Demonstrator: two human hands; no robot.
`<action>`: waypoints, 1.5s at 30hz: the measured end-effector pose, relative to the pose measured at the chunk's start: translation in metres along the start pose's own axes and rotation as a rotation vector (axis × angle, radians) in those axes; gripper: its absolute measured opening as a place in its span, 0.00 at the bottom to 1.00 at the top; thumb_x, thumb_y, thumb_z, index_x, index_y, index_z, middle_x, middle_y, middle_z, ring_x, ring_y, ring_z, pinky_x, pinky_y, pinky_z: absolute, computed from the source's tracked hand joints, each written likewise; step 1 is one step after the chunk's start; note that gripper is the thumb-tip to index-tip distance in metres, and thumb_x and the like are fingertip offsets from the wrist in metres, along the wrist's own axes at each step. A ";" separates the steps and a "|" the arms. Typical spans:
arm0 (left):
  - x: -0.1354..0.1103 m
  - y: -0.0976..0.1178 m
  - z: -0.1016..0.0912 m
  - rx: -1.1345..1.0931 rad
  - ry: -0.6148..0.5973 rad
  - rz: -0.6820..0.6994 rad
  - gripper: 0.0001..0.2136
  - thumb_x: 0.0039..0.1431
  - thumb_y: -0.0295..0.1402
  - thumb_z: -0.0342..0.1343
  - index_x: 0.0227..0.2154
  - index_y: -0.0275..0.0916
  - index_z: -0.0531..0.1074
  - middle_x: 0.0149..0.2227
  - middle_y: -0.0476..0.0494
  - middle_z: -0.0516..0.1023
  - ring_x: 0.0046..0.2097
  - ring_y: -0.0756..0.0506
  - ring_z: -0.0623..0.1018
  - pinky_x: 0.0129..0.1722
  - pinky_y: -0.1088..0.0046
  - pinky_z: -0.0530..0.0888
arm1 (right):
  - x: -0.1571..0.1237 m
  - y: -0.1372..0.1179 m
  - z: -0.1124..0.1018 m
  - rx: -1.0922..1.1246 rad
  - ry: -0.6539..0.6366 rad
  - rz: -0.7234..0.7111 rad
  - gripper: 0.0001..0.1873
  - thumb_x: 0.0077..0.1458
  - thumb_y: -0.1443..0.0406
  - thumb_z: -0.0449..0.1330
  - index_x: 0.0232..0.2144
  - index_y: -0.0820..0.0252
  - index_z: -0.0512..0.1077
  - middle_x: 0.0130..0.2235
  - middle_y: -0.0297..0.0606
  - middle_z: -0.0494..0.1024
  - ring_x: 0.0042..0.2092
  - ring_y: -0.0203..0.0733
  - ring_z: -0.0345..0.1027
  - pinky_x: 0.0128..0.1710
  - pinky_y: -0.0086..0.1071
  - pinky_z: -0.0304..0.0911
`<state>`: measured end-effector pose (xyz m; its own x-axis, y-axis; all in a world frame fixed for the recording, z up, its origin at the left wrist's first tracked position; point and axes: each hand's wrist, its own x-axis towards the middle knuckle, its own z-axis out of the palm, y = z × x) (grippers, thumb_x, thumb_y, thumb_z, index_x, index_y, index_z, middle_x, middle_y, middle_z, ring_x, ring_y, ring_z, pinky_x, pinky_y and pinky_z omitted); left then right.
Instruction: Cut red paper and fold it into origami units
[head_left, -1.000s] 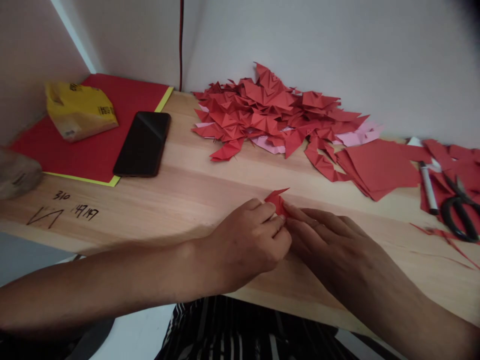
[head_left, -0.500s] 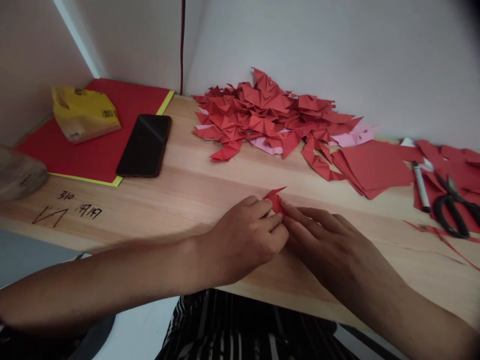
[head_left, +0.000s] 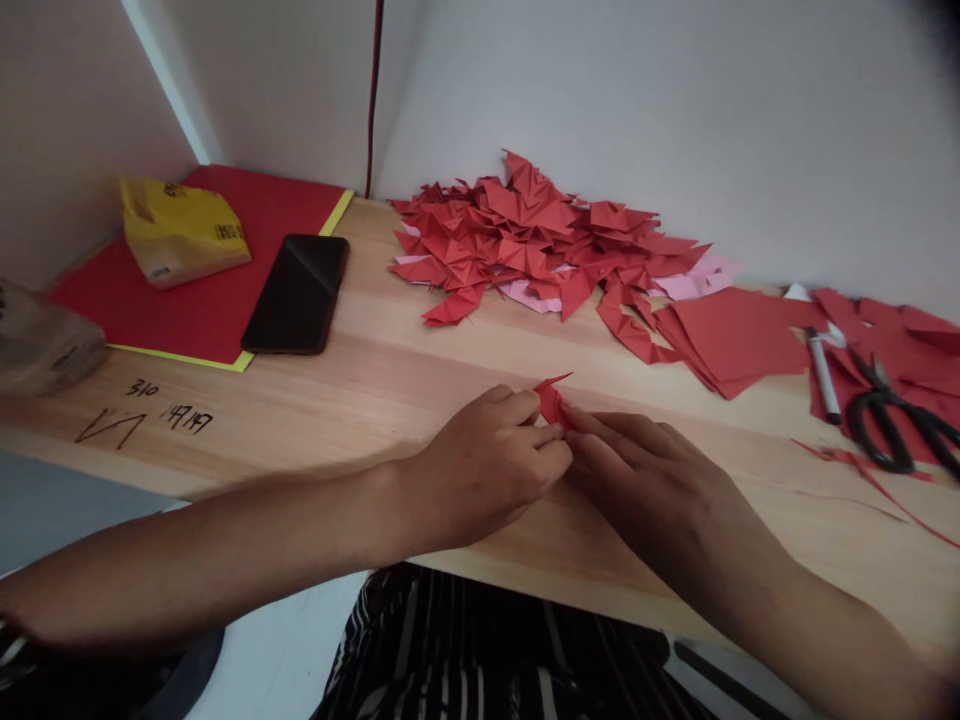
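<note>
Between my hands, close to the wooden tabletop, is a small folded red paper [head_left: 551,402] with a thin point sticking up and to the right. My left hand [head_left: 499,465] has its fingers curled around the paper's left side. From the right, my right hand [head_left: 652,480] grips the paper's edge with its fingertips, the other fingers lying close together. Most of the folded piece is hidden behind the fingers. Beyond the hands lies a heap of folded red paper pieces [head_left: 517,230], with some pink paper [head_left: 701,278] among them.
A stack of red paper sheets [head_left: 739,340] lies right of the heap, near a marker [head_left: 823,375], black-handled scissors [head_left: 881,430] and thin red strips [head_left: 862,462]. At left are a phone [head_left: 296,295], a yellow packet [head_left: 187,230] on red card [head_left: 270,200], and another bag [head_left: 45,340].
The camera view has shifted slightly, so the table's things sit a little differently in the frame. Both hands still hold the red paper in nearly the same pose.
</note>
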<state>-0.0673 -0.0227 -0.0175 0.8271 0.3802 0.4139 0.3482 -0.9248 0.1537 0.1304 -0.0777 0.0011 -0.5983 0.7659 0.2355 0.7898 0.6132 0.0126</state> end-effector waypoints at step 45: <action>0.031 -0.034 -0.011 -0.267 0.052 -0.509 0.09 0.59 0.29 0.51 0.23 0.35 0.69 0.23 0.51 0.69 0.27 0.52 0.66 0.27 0.75 0.59 | 0.011 0.038 0.014 0.591 0.173 0.112 0.04 0.60 0.70 0.56 0.35 0.55 0.67 0.42 0.37 0.75 0.42 0.38 0.71 0.42 0.32 0.67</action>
<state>-0.0579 0.0201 0.0000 0.5594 0.7833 0.2711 0.5678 -0.6004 0.5631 0.1521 -0.0427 -0.0089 -0.4462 0.8197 0.3591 0.6093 0.5721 -0.5491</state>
